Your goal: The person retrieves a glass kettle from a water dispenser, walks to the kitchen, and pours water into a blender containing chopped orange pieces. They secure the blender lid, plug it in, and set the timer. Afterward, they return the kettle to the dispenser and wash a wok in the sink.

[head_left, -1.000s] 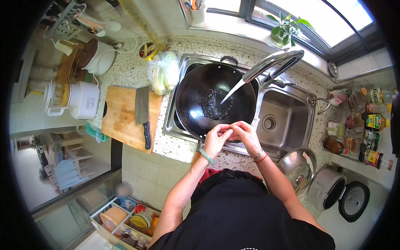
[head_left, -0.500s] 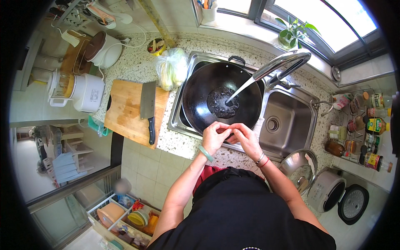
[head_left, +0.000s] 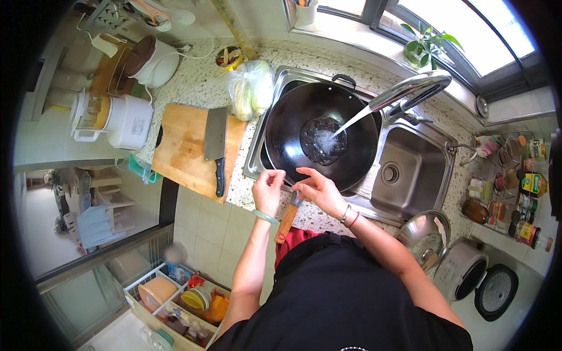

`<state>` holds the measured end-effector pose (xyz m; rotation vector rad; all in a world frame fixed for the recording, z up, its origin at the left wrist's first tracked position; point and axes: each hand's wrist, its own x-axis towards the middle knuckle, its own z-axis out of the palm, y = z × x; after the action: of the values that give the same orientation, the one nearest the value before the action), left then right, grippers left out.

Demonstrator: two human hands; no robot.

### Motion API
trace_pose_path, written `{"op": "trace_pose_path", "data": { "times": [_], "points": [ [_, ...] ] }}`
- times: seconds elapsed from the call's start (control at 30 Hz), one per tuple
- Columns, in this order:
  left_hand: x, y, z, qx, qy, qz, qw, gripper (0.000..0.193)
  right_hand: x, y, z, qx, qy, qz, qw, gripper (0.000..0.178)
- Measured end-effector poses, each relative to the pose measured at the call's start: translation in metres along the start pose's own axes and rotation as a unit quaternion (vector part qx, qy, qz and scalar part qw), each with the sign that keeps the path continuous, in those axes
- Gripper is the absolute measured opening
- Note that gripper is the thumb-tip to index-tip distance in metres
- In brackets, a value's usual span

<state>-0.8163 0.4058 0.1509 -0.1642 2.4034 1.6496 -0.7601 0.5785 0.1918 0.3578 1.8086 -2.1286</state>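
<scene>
A large black wok rests in the left sink basin with water pooled at its bottom. A stream pours into it from the curved chrome faucet. Over the wok's near-left rim, my left hand has its fingers bunched together; anything between the fingertips is hidden. My right hand hovers beside it at the near rim, fingers spread and holding nothing visible. Just under the right fingers is the metal collar of the wok's wooden handle, which points toward my body.
To the left, a cleaver lies on a wooden cutting board. A plastic bag of vegetables stands by the sink. The right basin has a pale cloth at its divider. A glass lid leans nearby, before a bottle rack.
My hands, together at the near rim before, have moved apart, the left one leftward. The wok's wooden handle now shows between them. The whole view has shifted slightly.
</scene>
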Motion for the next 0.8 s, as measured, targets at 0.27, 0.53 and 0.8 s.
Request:
{"op": "trace_pose_path", "data": {
  "times": [0.27, 0.53, 0.8],
  "points": [
    [0.030, -0.034, -0.038, 0.133, 0.058, 0.017, 0.989, 0.025, 0.006, 0.010, 0.003, 0.006, 0.031, 0.024, 0.999, 0.024],
    [0.040, -0.050, -0.040, 0.260, 0.070, 0.099, 0.958, 0.037, 0.001, 0.019, -0.006, 0.071, 0.038, 0.066, 0.995, 0.020],
    [0.029, -0.002, -0.006, -0.007, -0.031, -0.047, 0.998, 0.022, -0.003, 0.024, -0.037, 0.154, 0.128, 0.092, 0.975, 0.014]
  ]
}}
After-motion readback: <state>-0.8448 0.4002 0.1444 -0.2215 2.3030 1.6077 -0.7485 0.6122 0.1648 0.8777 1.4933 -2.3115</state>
